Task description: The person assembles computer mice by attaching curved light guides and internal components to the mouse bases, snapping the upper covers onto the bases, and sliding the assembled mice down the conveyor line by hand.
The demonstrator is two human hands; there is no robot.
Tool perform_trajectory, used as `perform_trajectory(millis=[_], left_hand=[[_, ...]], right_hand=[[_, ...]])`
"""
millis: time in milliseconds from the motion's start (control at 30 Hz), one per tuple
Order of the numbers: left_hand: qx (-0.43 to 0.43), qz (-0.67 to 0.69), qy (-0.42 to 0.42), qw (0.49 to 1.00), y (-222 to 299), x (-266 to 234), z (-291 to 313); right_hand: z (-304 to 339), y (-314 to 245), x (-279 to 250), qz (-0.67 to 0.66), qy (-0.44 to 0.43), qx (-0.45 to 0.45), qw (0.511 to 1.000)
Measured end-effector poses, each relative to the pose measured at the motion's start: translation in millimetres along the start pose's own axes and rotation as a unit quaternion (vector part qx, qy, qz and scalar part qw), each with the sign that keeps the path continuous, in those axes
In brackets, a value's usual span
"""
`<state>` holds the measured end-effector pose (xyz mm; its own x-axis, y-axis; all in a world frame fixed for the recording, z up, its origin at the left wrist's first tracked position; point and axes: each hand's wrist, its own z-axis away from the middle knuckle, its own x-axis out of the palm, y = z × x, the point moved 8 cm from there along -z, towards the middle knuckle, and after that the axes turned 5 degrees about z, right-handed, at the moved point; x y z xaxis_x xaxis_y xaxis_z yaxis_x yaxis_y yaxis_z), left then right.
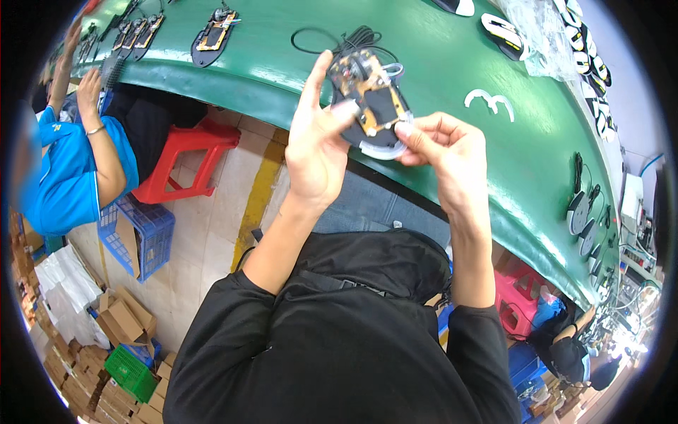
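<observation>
Above the near edge of the green table, my left hand (316, 145) grips an opened computer mouse base (378, 102) from its left side, index finger pointing up. The base is black, with a tan circuit board and wires on top. My right hand (446, 145) pinches a clear-white curved strip (381, 151) at the near end of the base, thumb against the board's corner. Whether the strip is seated or only touching, I cannot tell. Behind the base, its coiled black cable (360, 39) lies on the table. More white curved strips (491, 101) rest to the right.
Mouse bases (214, 39) lie at the far left of the green table (438, 63). White-and-black mouse shells (503, 37) and plastic bags (538, 46) are far right, with cabled mice (579, 212) below. A co-worker in blue (78, 166) sits left near a red stool (187, 159) and blue crate (145, 237).
</observation>
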<state>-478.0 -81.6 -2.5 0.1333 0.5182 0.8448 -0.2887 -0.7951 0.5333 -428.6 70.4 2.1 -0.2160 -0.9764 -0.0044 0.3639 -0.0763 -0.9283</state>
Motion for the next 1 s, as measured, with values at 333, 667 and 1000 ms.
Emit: perform_trajectory(millis=[333,667,1000], left_hand=[[-0.052,-0.103,0.039,0.993,-19,-18,13],[-0.109,-0.123,0.045,0.985,-17,-22,15],[-0.147,0.091,-0.038,0.984,-19,3,-14]], right_hand=[[8,11,2,0.007,0.088,-0.011,0.996],[5,8,5,-0.04,0.019,-0.01,0.999],[20,17,23,-0.001,-0.009,0.041,0.999]])
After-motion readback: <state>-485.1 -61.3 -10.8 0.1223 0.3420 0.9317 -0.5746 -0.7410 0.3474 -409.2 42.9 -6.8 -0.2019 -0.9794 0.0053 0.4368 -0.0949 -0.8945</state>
